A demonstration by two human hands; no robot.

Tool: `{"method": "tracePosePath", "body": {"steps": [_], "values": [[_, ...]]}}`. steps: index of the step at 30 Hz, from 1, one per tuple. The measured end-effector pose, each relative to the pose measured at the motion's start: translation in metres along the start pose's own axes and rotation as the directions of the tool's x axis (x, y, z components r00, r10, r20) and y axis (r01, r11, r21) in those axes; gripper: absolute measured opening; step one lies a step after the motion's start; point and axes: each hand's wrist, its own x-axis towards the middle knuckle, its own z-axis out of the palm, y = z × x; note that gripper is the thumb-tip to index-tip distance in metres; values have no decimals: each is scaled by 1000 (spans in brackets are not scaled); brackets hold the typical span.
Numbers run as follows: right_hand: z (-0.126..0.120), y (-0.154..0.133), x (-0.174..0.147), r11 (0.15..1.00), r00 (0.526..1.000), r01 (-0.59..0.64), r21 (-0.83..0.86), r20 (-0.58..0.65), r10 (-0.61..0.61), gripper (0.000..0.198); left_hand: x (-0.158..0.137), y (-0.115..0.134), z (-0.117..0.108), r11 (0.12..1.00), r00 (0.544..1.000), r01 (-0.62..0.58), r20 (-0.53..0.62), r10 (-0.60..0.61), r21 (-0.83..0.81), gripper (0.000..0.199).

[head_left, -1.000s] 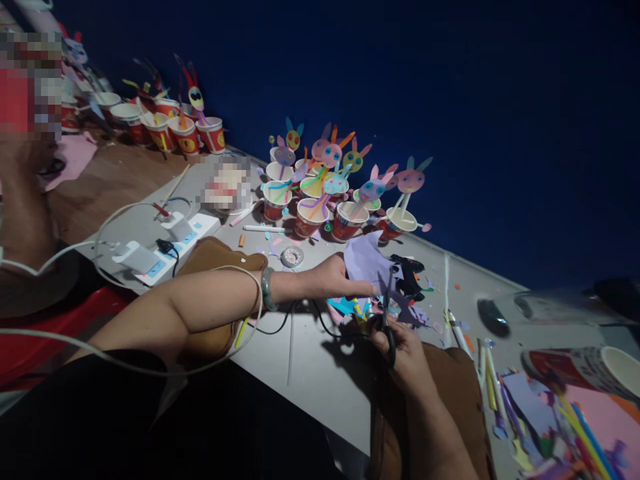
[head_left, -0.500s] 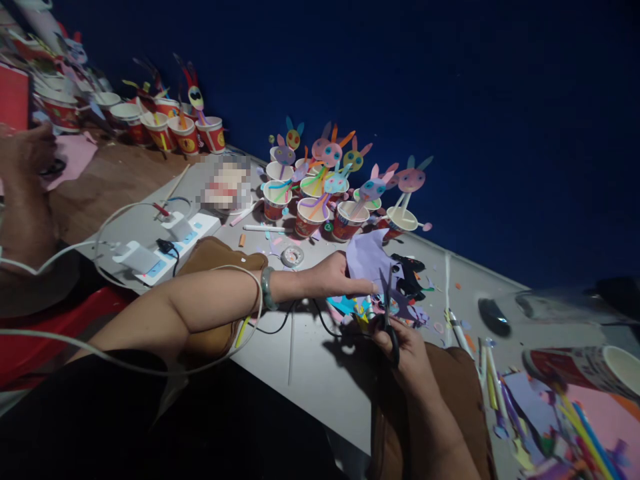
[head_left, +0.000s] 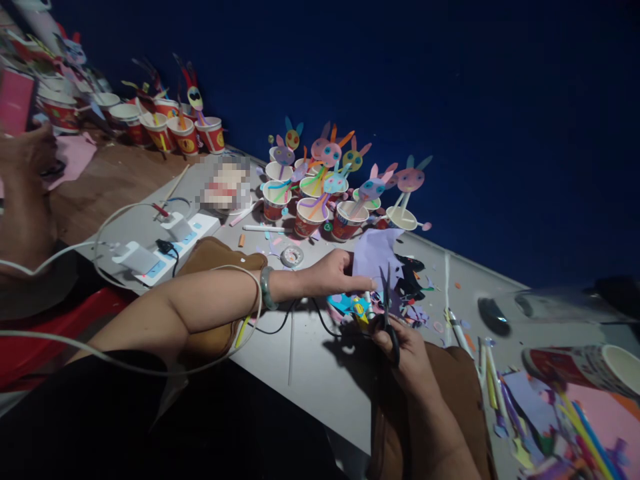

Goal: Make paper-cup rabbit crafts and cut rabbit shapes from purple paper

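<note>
My left hand (head_left: pixel 340 273) pinches a piece of lilac paper (head_left: pixel 375 253) by its left edge, the thumb lying along the lower side. From below, my right hand (head_left: pixel 403 340) grips black-handled scissors (head_left: pixel 387 303), fingers in the loops. The blades point up and stand slightly parted at the paper's lower right; whether they touch it I cannot tell. Under and beyond the paper lies a heap of coloured paper scraps (head_left: pixel 350 305) along with something black and crumpled (head_left: pixel 411 277).
Paper cups (head_left: pixel 313 220) with rabbit-faced paper figures line the table's back. A roll of tape (head_left: pixel 292 256), a power strip (head_left: pixel 193 243) and a looping white cable (head_left: pixel 150 367) are nearby. More scraps and straws (head_left: pixel 540 413) lie right. At left, another person's hand (head_left: pixel 30 150) holds a phone.
The lilac paper has turned and shifted slightly to the right in my left hand. The scissors' blades look a little more parted. At left, the other person's phone has tilted.
</note>
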Motion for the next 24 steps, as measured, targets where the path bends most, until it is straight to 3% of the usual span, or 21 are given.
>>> {"method": "tracePosePath", "body": {"steps": [24], "values": [[-2, 1, 0, 999, 1000, 9, -37, 14, -9, 50, 0, 3, 0, 999, 999, 32, 19, -32, 16, 29]]}}
